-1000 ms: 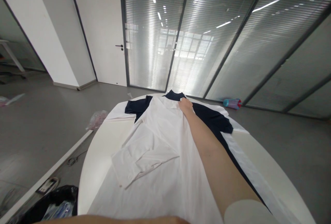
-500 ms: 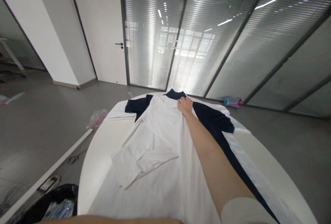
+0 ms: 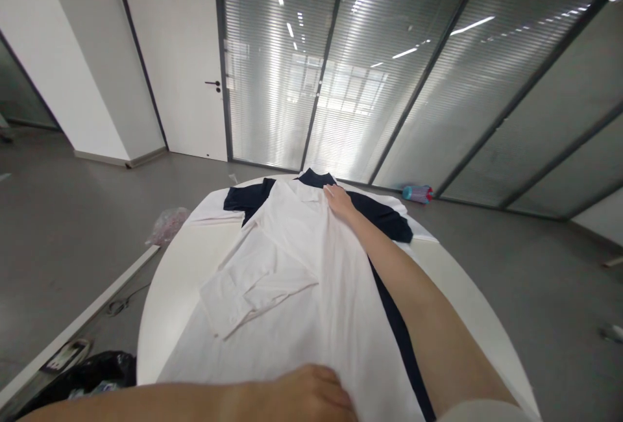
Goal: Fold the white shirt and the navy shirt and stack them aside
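Note:
A white long-sleeved shirt [image 3: 302, 279] lies spread on a round white table [image 3: 175, 292], with one sleeve folded across its left half. Under it lies a dark navy garment [image 3: 379, 214] whose sleeves and collar stick out at the far end. My right hand [image 3: 338, 201] reaches far out and rests flat on the white shirt's shoulder near its collar, fingers stretched. My left hand [image 3: 306, 396] lies on the shirt's near hem at the bottom of the view, fingers pressed on the cloth.
A grey floor surrounds the table. A crumpled clear plastic bag [image 3: 165, 224] lies on the floor to the left, a black bag [image 3: 82, 376] sits at the lower left, and a blue and pink bottle [image 3: 416, 193] lies by the glass wall. A white door [image 3: 180, 52] is behind.
My left hand has come up into view on the shirt's near hem. The right hand stays at the collar end, and the view has shifted a little to the right.

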The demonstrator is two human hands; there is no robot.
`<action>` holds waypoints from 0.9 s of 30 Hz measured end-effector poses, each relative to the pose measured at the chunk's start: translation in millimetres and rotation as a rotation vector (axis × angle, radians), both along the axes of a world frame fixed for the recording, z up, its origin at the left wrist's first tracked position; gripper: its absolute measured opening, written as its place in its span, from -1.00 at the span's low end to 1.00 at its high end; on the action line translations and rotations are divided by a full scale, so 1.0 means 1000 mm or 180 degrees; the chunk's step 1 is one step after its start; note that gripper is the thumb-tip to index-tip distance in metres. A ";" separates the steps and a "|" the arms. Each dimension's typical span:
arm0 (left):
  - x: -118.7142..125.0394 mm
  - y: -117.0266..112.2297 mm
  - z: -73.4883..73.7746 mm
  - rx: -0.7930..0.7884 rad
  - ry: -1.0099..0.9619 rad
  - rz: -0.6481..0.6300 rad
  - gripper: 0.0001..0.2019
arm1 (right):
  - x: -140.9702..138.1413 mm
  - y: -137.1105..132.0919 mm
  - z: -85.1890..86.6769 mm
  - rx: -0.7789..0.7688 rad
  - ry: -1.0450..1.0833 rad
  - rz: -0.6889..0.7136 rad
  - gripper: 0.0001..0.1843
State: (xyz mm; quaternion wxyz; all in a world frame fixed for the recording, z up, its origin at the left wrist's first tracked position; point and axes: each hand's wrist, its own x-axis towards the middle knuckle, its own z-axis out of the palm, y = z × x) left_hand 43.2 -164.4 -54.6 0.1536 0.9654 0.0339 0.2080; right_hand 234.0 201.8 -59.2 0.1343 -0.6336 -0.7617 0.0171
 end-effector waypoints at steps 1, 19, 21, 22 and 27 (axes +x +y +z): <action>-0.001 0.000 0.008 0.0105 -0.0017 0.0134 -0.71 | -0.001 -0.010 -0.001 -0.0080 -0.0023 0.0023 -0.31; 0.061 0.008 -0.028 0.1587 0.0033 0.0250 -0.48 | -0.028 -0.071 -0.024 -0.0714 0.0133 0.0244 0.04; 0.065 0.010 -0.038 0.1895 -0.0021 0.0231 -0.57 | -0.029 -0.053 -0.024 -0.0732 0.0098 0.0147 0.04; 0.069 0.012 -0.045 0.2028 -0.0046 0.0205 -0.60 | -0.030 -0.043 -0.025 -0.0729 0.0059 0.0115 0.05; 0.107 0.021 -0.095 0.1887 -0.0005 -0.0132 -0.72 | -0.035 0.001 -0.026 -0.0636 0.0053 0.0024 0.06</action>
